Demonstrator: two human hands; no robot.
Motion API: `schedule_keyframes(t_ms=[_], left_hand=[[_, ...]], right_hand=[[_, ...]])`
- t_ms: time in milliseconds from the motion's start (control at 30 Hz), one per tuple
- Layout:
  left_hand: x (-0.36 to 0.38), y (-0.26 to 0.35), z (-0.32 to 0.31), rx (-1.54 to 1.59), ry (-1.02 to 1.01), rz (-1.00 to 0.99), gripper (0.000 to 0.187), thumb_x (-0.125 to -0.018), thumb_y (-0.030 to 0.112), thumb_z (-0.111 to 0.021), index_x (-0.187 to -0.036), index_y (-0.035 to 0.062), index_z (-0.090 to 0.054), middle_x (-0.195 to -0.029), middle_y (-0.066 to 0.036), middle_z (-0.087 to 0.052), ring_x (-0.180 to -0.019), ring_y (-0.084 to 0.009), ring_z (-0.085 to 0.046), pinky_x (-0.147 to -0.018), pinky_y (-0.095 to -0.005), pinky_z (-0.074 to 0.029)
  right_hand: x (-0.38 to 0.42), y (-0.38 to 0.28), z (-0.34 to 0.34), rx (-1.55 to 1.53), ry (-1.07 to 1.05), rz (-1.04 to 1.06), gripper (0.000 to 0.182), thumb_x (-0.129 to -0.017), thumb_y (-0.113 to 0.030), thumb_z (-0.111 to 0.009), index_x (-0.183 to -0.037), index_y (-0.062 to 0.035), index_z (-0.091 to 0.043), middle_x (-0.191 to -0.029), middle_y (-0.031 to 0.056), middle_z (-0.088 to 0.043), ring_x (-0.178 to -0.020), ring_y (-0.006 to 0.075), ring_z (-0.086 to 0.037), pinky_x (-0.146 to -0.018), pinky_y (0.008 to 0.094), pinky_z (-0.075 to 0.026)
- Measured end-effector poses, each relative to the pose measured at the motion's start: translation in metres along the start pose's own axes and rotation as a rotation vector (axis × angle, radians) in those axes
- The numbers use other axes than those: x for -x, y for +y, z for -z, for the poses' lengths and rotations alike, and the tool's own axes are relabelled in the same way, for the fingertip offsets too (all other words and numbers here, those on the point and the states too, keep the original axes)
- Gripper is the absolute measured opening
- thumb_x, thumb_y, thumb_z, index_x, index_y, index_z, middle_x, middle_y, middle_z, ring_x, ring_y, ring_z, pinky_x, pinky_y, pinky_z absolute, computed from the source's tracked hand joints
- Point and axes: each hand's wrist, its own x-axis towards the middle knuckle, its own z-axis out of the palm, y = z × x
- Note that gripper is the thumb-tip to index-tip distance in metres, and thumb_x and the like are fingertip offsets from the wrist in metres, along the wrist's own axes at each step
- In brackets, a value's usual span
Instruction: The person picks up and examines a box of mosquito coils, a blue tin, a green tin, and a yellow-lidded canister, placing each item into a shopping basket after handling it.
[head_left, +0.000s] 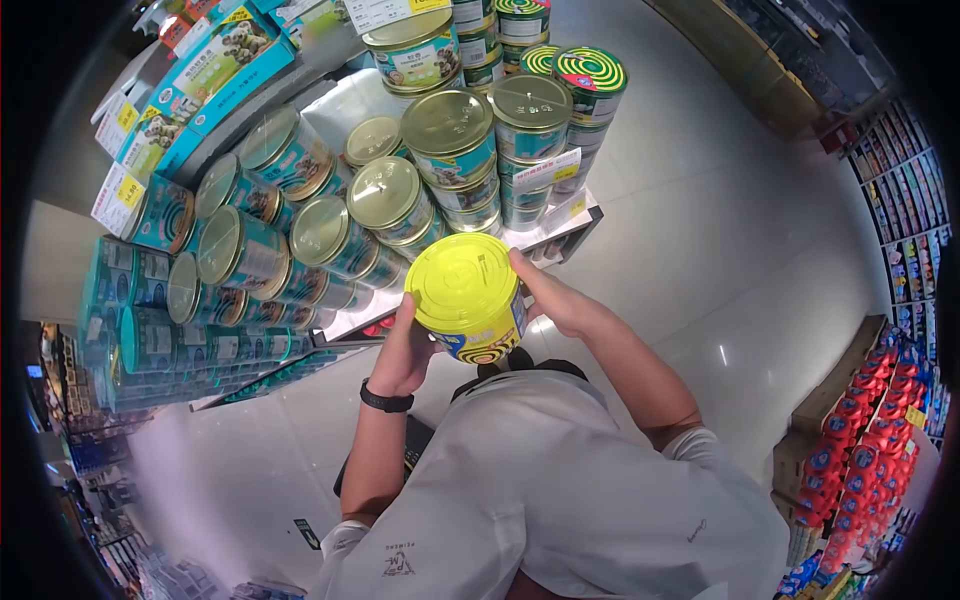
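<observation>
A tub with a bright yellow lid [463, 280] and a patterned yellow and blue side is held upright in front of the body. My left hand [404, 352], with a black band on its wrist, grips the tub's left side. On the right side my right hand [550, 298] holds it, the thumb at the lid's edge. Just beyond the tub stand stacked teal tins with gold lids [390, 194] on a white shelf [583, 226].
Teal plastic-wrapped packs [165, 340] stand at the left, below price cards [122, 198]. Green and yellow ringed tins [592, 72] are stacked at the back. Red packages [850, 440] and filled shelves [907, 200] line the right. Shiny floor [700, 250] lies between.
</observation>
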Motion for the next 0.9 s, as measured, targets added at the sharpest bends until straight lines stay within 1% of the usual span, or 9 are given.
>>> schedule_keyframes(t_ms=[133,200,233,333,500,567,700,767,900], left_hand=[[0.002,0.009,0.015,0.089,-0.060,0.083,0.076,-0.099,0.067,-0.036,-0.150,0.0112,-0.036,-0.146,-0.010,-0.048,-0.128,-0.0235,-0.053,-0.089,-0.0423,-0.055],[0.005,0.015,0.014,0.154,-0.052,0.117,0.077,-0.098,0.069,-0.037,-0.149,0.0117,-0.038,-0.145,-0.010,-0.051,-0.126,-0.0271,-0.056,-0.091,-0.0466,-0.054],[0.006,0.016,0.014,0.218,-0.048,0.146,0.079,-0.096,0.071,-0.038,-0.148,0.0121,-0.040,-0.143,-0.011,-0.053,-0.123,-0.0306,-0.059,-0.093,-0.0509,-0.053],[0.004,0.013,0.018,0.279,-0.066,0.184,0.081,-0.093,0.075,-0.040,-0.146,0.0126,-0.044,-0.141,-0.011,-0.055,-0.123,-0.0304,-0.059,-0.092,-0.0483,-0.054],[0.001,0.009,0.010,0.377,-0.048,0.233,0.085,-0.094,0.076,-0.031,-0.150,0.0121,-0.037,-0.142,-0.013,-0.053,-0.124,-0.0325,-0.059,-0.088,-0.0501,-0.057],[0.002,0.009,0.000,0.365,-0.040,0.227,0.082,-0.091,0.077,-0.042,-0.143,0.0138,-0.047,-0.135,-0.009,-0.059,-0.112,-0.0262,-0.065,-0.082,-0.0383,-0.058],[-0.008,-0.001,-0.017,0.324,-0.008,0.216,0.081,-0.091,0.077,-0.040,-0.142,0.0137,-0.048,-0.133,-0.009,-0.060,-0.111,-0.0264,-0.066,-0.077,-0.0370,-0.059],[-0.014,-0.007,-0.030,0.240,0.010,0.182,0.082,-0.092,0.077,-0.038,-0.142,0.0132,-0.047,-0.133,-0.009,-0.060,-0.111,-0.0268,-0.066,-0.076,-0.0386,-0.061],[-0.039,-0.020,-0.080,0.084,0.050,0.156,0.083,-0.096,0.075,-0.029,-0.148,0.0119,-0.040,-0.139,-0.013,-0.054,-0.118,-0.0251,-0.061,-0.083,-0.0422,-0.060]], right_hand=[[-0.008,-0.005,-0.011,0.058,-0.001,-0.034,0.079,-0.101,-0.068,-0.019,-0.152,-0.0100,-0.035,-0.134,0.0122,-0.057,-0.111,0.0213,-0.062,-0.073,0.0362,-0.056],[-0.007,-0.014,-0.010,0.284,-0.019,-0.026,0.084,-0.099,-0.072,-0.020,-0.141,-0.0031,-0.045,-0.113,0.0110,-0.064,-0.090,0.0170,-0.063,-0.061,0.0303,-0.051],[-0.009,-0.012,-0.009,0.280,-0.019,-0.029,0.084,-0.099,-0.072,-0.020,-0.141,-0.0031,-0.045,-0.113,0.0110,-0.064,-0.090,0.0170,-0.063,-0.061,0.0303,-0.051],[-0.012,-0.011,-0.007,0.380,0.020,-0.017,0.088,-0.096,-0.075,-0.029,-0.124,0.0053,-0.053,-0.085,0.0074,-0.062,-0.064,0.0130,-0.056,-0.054,0.0270,-0.045],[-0.009,-0.008,-0.006,0.369,0.038,0.001,0.083,-0.097,-0.071,-0.034,-0.121,0.0047,-0.056,-0.085,0.0078,-0.063,-0.063,0.0138,-0.057,-0.053,0.0277,-0.046],[-0.011,-0.006,0.003,0.378,0.028,-0.017,0.083,-0.098,-0.071,-0.033,-0.122,0.0051,-0.056,-0.085,0.0082,-0.063,-0.062,0.0143,-0.057,-0.053,0.0275,-0.046],[-0.010,-0.003,0.029,0.363,-0.044,-0.047,0.082,-0.099,-0.070,-0.032,-0.124,0.0041,-0.056,-0.090,0.0079,-0.064,-0.068,0.0142,-0.059,-0.055,0.0273,-0.048],[-0.005,0.002,0.044,0.322,-0.039,-0.002,0.080,-0.100,-0.069,-0.029,-0.127,0.0015,-0.056,-0.094,0.0062,-0.064,-0.074,0.0131,-0.059,-0.056,0.0272,-0.049],[0.005,0.008,0.089,0.048,-0.060,-0.060,0.078,-0.099,-0.070,-0.026,-0.146,-0.0103,-0.045,-0.130,0.0111,-0.059,-0.109,0.0198,-0.061,-0.073,0.0366,-0.056]])
